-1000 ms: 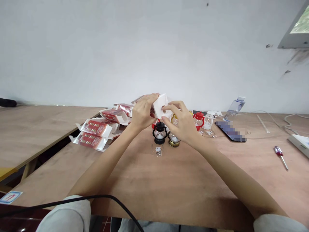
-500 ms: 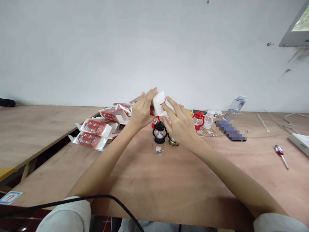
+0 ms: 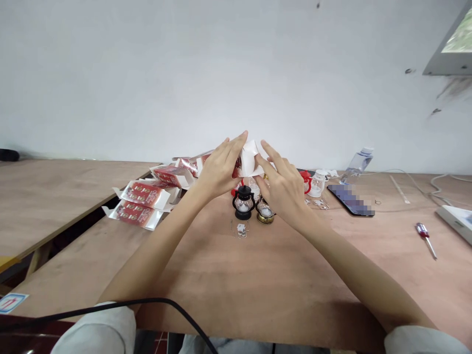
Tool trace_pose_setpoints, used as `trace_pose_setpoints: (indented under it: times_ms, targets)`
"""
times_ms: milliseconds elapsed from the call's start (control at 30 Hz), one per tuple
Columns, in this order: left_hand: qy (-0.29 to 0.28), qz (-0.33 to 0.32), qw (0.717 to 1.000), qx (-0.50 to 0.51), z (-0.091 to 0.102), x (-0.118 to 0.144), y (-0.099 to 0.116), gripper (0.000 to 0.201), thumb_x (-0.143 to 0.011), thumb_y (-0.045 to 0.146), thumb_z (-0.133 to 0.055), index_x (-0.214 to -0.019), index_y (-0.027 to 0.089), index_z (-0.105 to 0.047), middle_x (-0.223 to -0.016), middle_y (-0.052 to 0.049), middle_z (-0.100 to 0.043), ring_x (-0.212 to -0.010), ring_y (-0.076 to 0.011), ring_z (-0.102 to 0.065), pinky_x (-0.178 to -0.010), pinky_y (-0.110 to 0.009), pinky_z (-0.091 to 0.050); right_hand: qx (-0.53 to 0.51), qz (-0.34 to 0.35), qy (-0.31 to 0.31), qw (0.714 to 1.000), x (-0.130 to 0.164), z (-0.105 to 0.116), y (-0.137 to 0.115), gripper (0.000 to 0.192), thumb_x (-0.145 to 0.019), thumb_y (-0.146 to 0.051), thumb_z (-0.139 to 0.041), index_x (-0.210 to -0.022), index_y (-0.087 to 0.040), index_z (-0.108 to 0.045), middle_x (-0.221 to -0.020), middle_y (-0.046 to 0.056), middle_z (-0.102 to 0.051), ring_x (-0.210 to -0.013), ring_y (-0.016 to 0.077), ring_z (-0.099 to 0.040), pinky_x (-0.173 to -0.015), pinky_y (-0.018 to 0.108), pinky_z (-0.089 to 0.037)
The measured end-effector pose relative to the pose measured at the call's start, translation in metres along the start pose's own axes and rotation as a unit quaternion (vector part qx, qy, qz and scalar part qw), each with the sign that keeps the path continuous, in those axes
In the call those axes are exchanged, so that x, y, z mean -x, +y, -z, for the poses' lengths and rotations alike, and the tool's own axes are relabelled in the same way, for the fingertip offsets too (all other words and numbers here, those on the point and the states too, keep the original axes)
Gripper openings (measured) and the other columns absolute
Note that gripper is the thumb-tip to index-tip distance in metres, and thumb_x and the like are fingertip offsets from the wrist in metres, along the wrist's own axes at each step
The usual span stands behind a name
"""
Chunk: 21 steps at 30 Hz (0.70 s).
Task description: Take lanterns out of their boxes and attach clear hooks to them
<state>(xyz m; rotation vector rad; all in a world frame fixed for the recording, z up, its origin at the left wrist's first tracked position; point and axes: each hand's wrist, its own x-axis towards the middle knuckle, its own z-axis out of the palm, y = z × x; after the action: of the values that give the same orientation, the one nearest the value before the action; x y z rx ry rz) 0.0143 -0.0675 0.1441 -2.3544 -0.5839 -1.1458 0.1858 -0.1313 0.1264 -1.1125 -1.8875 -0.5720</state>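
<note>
A small red-and-white cardboard box (image 3: 250, 160) is up in front of me, its white end flaps towards my right. My left hand (image 3: 222, 164) grips its left side, fingers stretched along it and the thumb hidden. At the flaps, my right hand (image 3: 278, 179) has its index finger and thumb on the white card, while the other fingers stand apart from it. Below the box, a black mini lantern (image 3: 244, 202) stands upright beside a bronze-coloured lantern (image 3: 265, 212). Small metal parts and a white piece (image 3: 241, 229) lie in front of them.
Several printed boxes (image 3: 138, 204) lie piled on the left. Right of my hands stand a red lantern (image 3: 306, 182) and a white lantern (image 3: 317, 183), with a phone (image 3: 348, 199), a water bottle (image 3: 357, 166) and a screwdriver (image 3: 426, 240) beyond. A black cable (image 3: 147, 300) crosses near my left forearm.
My right index finger has shifted on the box's end, and the white flaps there stand more open. The view has moved slightly. The lanterns stay in place.
</note>
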Motion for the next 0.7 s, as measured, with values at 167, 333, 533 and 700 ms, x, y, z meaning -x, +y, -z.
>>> trace_pose_setpoints:
  times_ms: [167, 333, 533, 700]
  targets:
    - [-0.032, -0.007, 0.999, 0.019, 0.009, -0.002, 0.004, 0.072, -0.084, 0.045, -0.054, -0.142, 0.018, -0.022, -0.140, -0.016, -0.043, -0.125, -0.0284, -0.046, -0.105, -0.050, -0.037, -0.041, 0.047, -0.036, 0.997, -0.005, 0.008, 0.010, 0.035, -0.087, -0.017, -0.044, -0.120, -0.019, -0.055, -0.126, 0.011, -0.056, -0.109, 0.0250, -0.057, -0.086, 0.042, -0.050]
    - [-0.047, -0.006, 0.998, 0.036, 0.021, -0.005, 0.008, 0.066, -0.083, 0.041, -0.056, -0.139, 0.018, -0.030, -0.135, -0.015, -0.048, -0.121, -0.0275, -0.049, -0.099, -0.043, -0.043, -0.038, 0.077, -0.070, 0.994, -0.010, 0.020, 0.015, 0.030, -0.088, -0.020, -0.046, -0.116, -0.020, -0.057, -0.125, 0.011, -0.056, -0.105, 0.0242, -0.058, -0.080, 0.040, -0.053]
    - [-0.070, -0.002, 0.997, 0.041, 0.035, -0.008, 0.012, 0.065, -0.083, 0.039, -0.056, -0.139, 0.019, -0.030, -0.136, -0.012, -0.047, -0.124, -0.0269, -0.047, -0.106, -0.047, -0.035, -0.099, 0.088, -0.098, 0.986, -0.011, 0.029, 0.010, 0.033, -0.090, -0.025, -0.044, -0.122, -0.025, -0.054, -0.140, 0.008, -0.044, -0.123, 0.0265, -0.046, -0.093, 0.049, -0.047]
    - [-0.122, 0.018, 0.988, 0.092, 0.043, -0.008, 0.013, 0.067, -0.082, 0.039, -0.058, -0.139, 0.020, -0.030, -0.138, -0.012, -0.045, -0.124, -0.0254, -0.047, -0.102, -0.040, -0.041, -0.174, 0.066, -0.129, 0.974, -0.014, 0.042, 0.013, 0.031, -0.091, -0.032, -0.047, -0.120, -0.028, -0.055, -0.136, 0.005, -0.050, -0.120, 0.0231, -0.051, -0.097, 0.044, -0.046]
